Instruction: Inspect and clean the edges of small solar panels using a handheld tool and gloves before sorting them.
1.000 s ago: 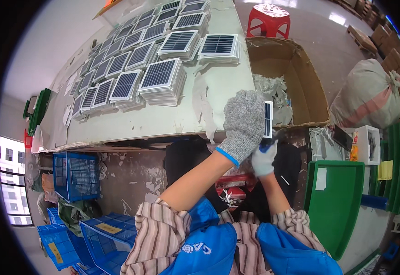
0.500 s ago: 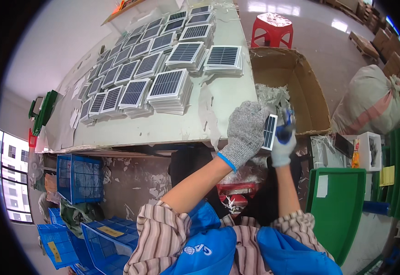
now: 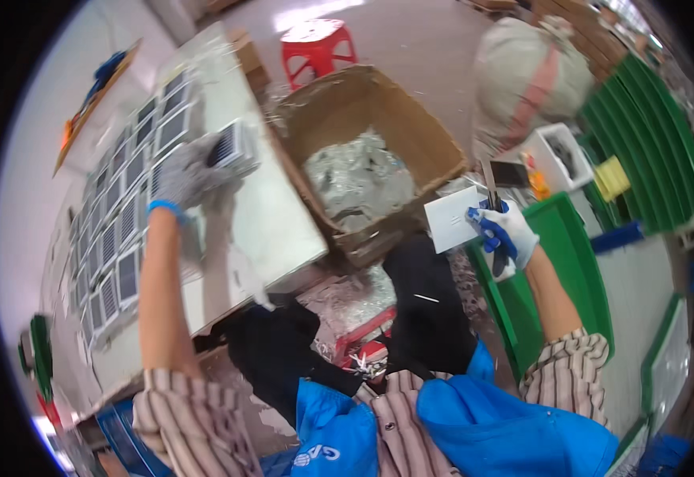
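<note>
My left hand [image 3: 190, 176], in a grey knitted glove with a blue cuff, reaches over the table to a short stack of small solar panels [image 3: 236, 146]. Its fingertips meet the stack's near edge, but blur hides whether they grip a panel. On the right, my right hand [image 3: 514, 232], in a white glove with blue palm coating, is closed. It holds a square panel, white side up [image 3: 450, 219], together with a long narrow dark tool [image 3: 492, 184] that points away from me. The tool's exact kind is unclear.
Many stacked solar panels [image 3: 108, 230] cover the left of the white table [image 3: 283, 230]. An open cardboard box [image 3: 418, 119] with whitish scraps stands beside it. Farther off are a red stool [image 3: 315, 52] and a stuffed sack [image 3: 530, 79]. A green tray [image 3: 585, 270] lies under my right forearm.
My view has swung right. My hands, close together around a panel before, are now far apart: the left out over the panel stacks, the right over the green tray with a panel and tool.
</note>
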